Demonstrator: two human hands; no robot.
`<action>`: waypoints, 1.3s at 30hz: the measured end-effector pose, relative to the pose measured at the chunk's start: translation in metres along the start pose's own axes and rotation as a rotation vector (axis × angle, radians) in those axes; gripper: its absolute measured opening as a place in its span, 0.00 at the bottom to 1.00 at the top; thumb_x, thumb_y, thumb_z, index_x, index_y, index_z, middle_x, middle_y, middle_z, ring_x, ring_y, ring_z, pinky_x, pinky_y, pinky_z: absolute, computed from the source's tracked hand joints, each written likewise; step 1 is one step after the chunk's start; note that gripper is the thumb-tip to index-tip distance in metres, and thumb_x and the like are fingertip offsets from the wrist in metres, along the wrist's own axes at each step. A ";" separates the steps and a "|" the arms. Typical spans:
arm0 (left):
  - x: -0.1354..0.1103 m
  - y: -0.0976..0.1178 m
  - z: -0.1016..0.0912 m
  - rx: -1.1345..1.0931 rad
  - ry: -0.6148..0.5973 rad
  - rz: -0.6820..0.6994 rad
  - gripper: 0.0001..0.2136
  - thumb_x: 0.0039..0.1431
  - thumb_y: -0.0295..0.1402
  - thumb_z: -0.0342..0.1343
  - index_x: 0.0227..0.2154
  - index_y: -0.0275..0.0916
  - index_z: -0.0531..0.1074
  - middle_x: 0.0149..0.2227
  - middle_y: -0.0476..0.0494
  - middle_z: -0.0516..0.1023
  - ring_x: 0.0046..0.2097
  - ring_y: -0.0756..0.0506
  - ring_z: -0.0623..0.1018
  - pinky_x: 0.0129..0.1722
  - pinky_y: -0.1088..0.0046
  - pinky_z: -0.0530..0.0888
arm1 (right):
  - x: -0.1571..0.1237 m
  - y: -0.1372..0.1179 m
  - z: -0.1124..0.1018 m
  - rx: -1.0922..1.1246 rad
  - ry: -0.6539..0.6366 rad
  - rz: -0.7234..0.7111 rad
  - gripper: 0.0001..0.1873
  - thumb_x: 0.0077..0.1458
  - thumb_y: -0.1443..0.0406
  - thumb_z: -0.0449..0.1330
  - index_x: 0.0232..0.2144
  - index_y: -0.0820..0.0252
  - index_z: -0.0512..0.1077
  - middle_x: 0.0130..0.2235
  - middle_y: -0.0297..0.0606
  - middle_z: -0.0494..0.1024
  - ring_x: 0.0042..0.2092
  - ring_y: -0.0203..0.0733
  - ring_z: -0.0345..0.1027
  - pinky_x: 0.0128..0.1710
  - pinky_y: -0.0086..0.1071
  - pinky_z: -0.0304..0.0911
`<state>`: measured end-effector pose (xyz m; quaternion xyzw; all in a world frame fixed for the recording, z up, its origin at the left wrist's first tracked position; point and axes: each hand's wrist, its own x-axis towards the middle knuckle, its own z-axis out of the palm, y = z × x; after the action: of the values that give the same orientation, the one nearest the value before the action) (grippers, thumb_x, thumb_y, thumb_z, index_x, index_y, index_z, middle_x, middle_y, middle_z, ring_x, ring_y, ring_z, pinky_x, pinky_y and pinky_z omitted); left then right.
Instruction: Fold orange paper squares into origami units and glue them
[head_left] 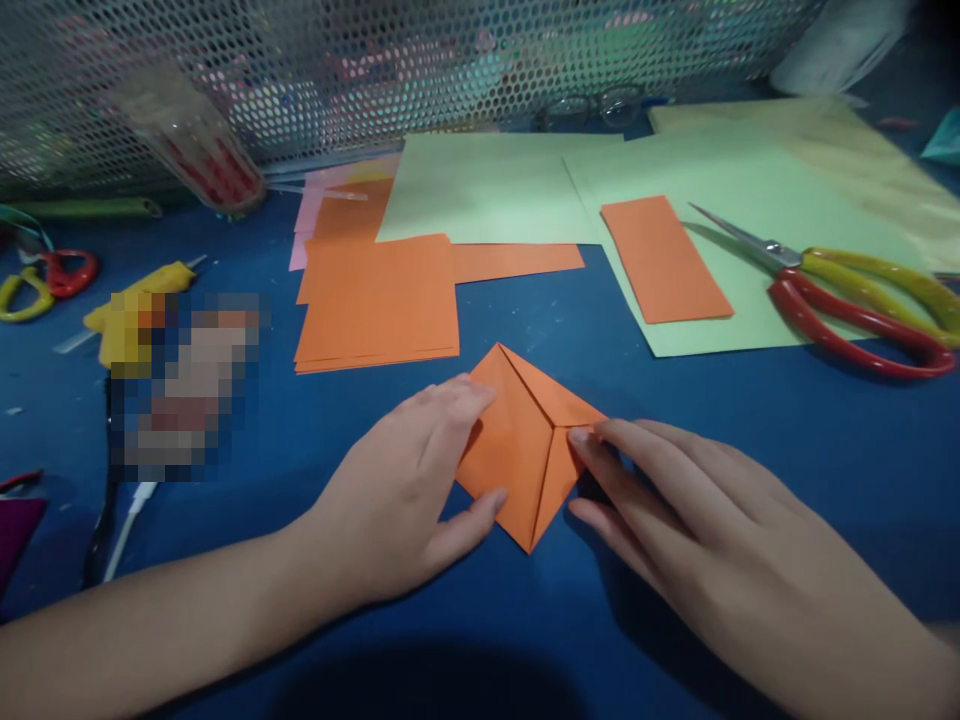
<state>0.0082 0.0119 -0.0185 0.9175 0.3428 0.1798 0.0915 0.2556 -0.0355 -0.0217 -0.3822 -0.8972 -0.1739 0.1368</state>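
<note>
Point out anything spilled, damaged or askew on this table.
No spill or damage stands out. Beyond and left of the folded paper, the stacked orange sheets look askew: their near edges don't line up. A pixelated patch at left hides what's there.

Bare left forearm, left hand, right hand

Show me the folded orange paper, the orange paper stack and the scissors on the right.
Folded orange paper [517,445]: head view, left panel.
Orange paper stack [379,300]: head view, top sheet.
Scissors [780,252]: head view, pivot.
</note>
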 end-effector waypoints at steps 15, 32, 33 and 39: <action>0.000 0.000 0.001 0.022 0.008 0.021 0.18 0.70 0.35 0.50 0.55 0.27 0.65 0.56 0.24 0.77 0.61 0.33 0.76 0.60 0.54 0.74 | -0.001 -0.003 -0.003 0.070 -0.046 0.054 0.16 0.73 0.66 0.49 0.49 0.72 0.73 0.50 0.57 0.81 0.50 0.56 0.75 0.48 0.52 0.58; 0.002 -0.002 -0.007 -0.249 -0.039 -0.083 0.08 0.66 0.36 0.57 0.34 0.41 0.64 0.32 0.51 0.72 0.33 0.47 0.72 0.34 0.70 0.69 | 0.013 0.017 0.007 0.421 0.010 -0.127 0.17 0.71 0.63 0.52 0.53 0.60 0.77 0.58 0.51 0.76 0.64 0.52 0.61 0.55 0.45 0.70; 0.002 -0.002 -0.009 -0.264 -0.045 -0.069 0.08 0.67 0.33 0.55 0.32 0.42 0.63 0.29 0.53 0.70 0.30 0.48 0.71 0.31 0.72 0.68 | 0.013 0.017 0.005 0.394 0.028 -0.140 0.16 0.71 0.62 0.53 0.52 0.59 0.77 0.57 0.49 0.77 0.63 0.51 0.62 0.54 0.44 0.69; -0.003 0.003 -0.011 -0.167 0.065 0.167 0.09 0.70 0.26 0.46 0.33 0.42 0.66 0.26 0.51 0.74 0.27 0.48 0.74 0.27 0.72 0.67 | 0.011 0.016 0.001 0.367 0.059 -0.154 0.14 0.70 0.60 0.56 0.51 0.58 0.76 0.43 0.42 0.79 0.43 0.44 0.69 0.44 0.37 0.67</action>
<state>0.0036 0.0085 -0.0084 0.9258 0.2518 0.2442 0.1409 0.2599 -0.0185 -0.0151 -0.2760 -0.9360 -0.0283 0.2166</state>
